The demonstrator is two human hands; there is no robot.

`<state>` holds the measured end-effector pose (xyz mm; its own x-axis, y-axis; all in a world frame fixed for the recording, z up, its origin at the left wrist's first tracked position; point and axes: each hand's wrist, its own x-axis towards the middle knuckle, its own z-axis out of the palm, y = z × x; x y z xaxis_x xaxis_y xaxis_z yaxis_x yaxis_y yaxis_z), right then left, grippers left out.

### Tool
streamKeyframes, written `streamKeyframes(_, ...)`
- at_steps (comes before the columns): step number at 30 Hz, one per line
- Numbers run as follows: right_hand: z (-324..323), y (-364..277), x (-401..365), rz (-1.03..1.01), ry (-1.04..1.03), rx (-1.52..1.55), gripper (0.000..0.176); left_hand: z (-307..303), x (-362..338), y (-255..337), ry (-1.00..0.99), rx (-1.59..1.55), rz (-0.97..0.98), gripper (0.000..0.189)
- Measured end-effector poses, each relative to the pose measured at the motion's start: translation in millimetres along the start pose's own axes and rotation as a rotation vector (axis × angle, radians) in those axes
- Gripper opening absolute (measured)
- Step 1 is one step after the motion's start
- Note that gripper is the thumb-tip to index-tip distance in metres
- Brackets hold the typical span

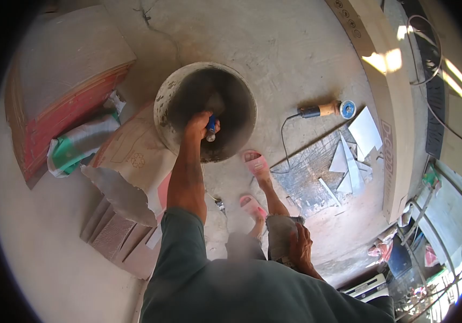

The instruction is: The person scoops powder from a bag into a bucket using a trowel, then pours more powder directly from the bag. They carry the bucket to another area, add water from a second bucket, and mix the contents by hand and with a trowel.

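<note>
My left hand [200, 125] reaches down into a round, grey-crusted bucket [161, 110], its fingers wrapped around the blue handle of a trowel [211, 123]. The handle's metal end points back toward me. Deeper in the bucket, the trowel's blade is dim and blurred against the dark contents, which I cannot make out clearly. My right hand [300, 243] rests on my bent right knee, fingers lying over the torn edge of the grey shorts [280, 237]; it holds nothing that I can see.
An angle grinder [328, 109] with a blue disc lies on the floor at right, its cord running beside a board [306, 183] strewn with cut tile pieces [352, 161]. Cardboard [134, 142], a sack [83, 142] and stacked boxes [75, 91] stand left. A plug [219, 204] lies near my pink slippers.
</note>
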<state>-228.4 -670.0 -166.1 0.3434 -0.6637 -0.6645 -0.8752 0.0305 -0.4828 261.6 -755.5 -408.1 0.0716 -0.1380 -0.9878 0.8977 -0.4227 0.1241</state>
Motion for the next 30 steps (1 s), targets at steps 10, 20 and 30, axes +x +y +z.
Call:
streamKeyframes(10, 5, -39, 5, 0.155, -0.138, -0.136, 0.038, 24, -138, 7, 0.447, 1.693, 0.929, 0.021)
streamKeyframes(20, -45, -145, 34, 0.125, -0.219, -0.014, 0.038, -35, -161, -28, 0.444, 1.688, 0.919, 0.024)
streamKeyframes(30, 15, -119, 23, -0.087, -0.150, -0.387, 0.040, -211, -416, -16, 0.295, 0.549, 0.545, 0.024)
